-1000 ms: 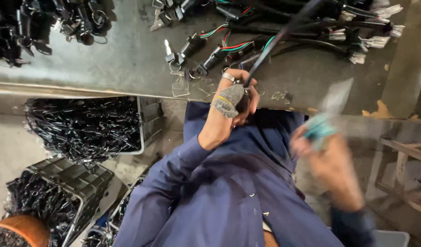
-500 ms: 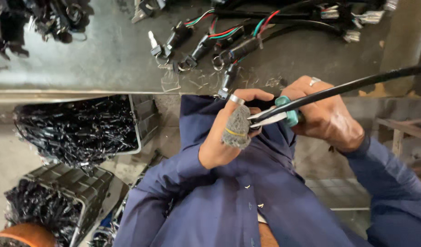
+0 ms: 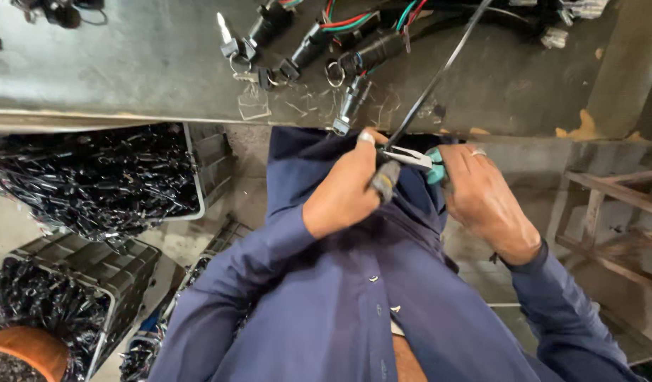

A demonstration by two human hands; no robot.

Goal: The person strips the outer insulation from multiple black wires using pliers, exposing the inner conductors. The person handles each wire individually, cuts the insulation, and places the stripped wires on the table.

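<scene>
We are gripping a thin black cable in our closed left hand — our right hand is squeezing teal-handled metal cutters below the grey worktop's near edge, beside black cylindrical switches.

Left hand grips cable; right hand holds cutters.

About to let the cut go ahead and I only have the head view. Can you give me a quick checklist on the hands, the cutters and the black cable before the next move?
1. Left hand grips the cable end: ok, fist closed round it.
2. Right hand holds the teal-handled cutters: ok.
3. Cutter tips at the cable: ok, they meet it just above the left fist.
4. Blades closed on the cable or only resting against it: cannot tell.
5. Left fingers clear of the blades: not ok, thumb sits right beside the tips.
6. Cable run free toward the bench: ok, it rises straight, apart from the key switches.
</scene>
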